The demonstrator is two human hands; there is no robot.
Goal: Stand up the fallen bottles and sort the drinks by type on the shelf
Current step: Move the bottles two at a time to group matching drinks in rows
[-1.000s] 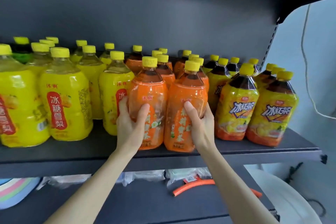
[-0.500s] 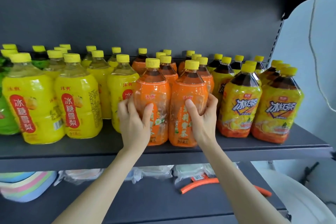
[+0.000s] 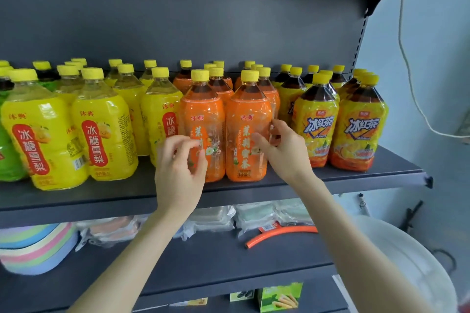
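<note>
Head view: nearest the camera, under the two forearms, a lower shelf [image 3: 203, 256] carries clear packets [image 3: 216, 218] and a bent orange tube [image 3: 279, 232], both below the wrists.

Above these, the left hand [image 3: 179, 170] is raised in front of the left orange bottle [image 3: 203, 114]. Its fingers are bent with the tips close to the thumb, but it is blurred, so whether it touches the bottle or holds anything cannot be told. The right hand [image 3: 284, 152] is at the right orange bottle [image 3: 244, 114], with the thumb laid across the label and the fingers curled against the bottle's right flank in a light hold.

Both bottles stand upright and side by side at the front of the shelf [image 3: 101, 195], directly ahead of the hands. To the left of the left hand stand the yellow bottles [image 3: 101, 134], and beyond them a green bottle [image 3: 7, 155] at the picture's edge. To the right of the right hand stand the dark tea bottles [image 3: 315, 122]. Behind the hands, more orange bottles [image 3: 218, 84] line up in the same column, back to the grey back panel [image 3: 203, 20].

Judged from this, the task looks nearly finished. No bottle in view lies on its side, and each type has its own block. What seems left is squaring the two front orange bottles with their neighbours. The shelf further left is out of view and cannot be judged.
</note>
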